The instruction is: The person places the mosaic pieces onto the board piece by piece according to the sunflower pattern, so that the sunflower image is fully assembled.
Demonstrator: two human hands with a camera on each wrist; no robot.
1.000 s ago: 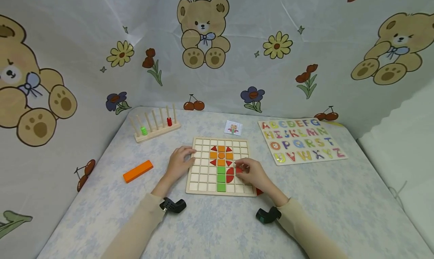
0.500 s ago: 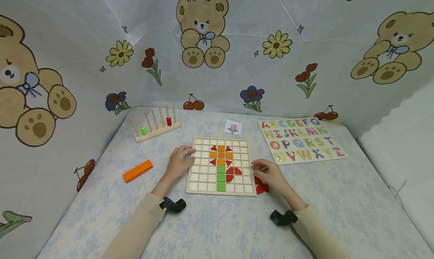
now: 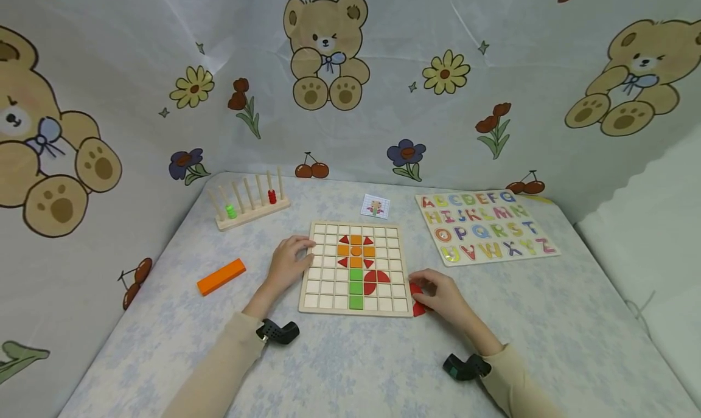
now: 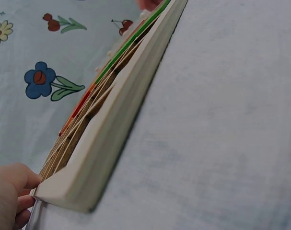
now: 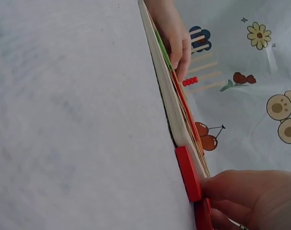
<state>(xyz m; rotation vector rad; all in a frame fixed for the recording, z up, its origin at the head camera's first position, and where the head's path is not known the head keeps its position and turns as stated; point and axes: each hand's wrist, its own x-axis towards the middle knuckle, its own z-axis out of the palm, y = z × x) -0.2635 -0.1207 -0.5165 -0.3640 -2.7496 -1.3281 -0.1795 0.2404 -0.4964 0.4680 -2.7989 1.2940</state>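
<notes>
A wooden grid board point(image 3: 325, 275) lies mid-table, bearing orange and green squares, red triangles, an orange round and a cluster of red curved pieces point(image 3: 370, 276). My left hand point(image 3: 287, 263) rests its fingertips on the left rim, also seen at the board's corner in the left wrist view. Just off the right rim lie loose red pieces point(image 3: 418, 308). My right hand point(image 3: 446, 293) is over them, thumb and fingers bent around one. In the right wrist view the thumb touches a red block point(image 5: 189, 175), with a second red piece point(image 5: 203, 215) partly hidden by the fingers.
A small pattern card point(image 3: 375, 206) lies behind the board. To the back right is an alphabet board point(image 3: 487, 228). At the back left stands a peg rack point(image 3: 254, 214) with green and red beads. An orange bar point(image 3: 221, 277) lies on the left. Patterned cloth hangs behind.
My right hand has let go of a red curved piece, leaving it in a grid cell, and moved right to the loose red pieces. My left hand stays at the rim.
</notes>
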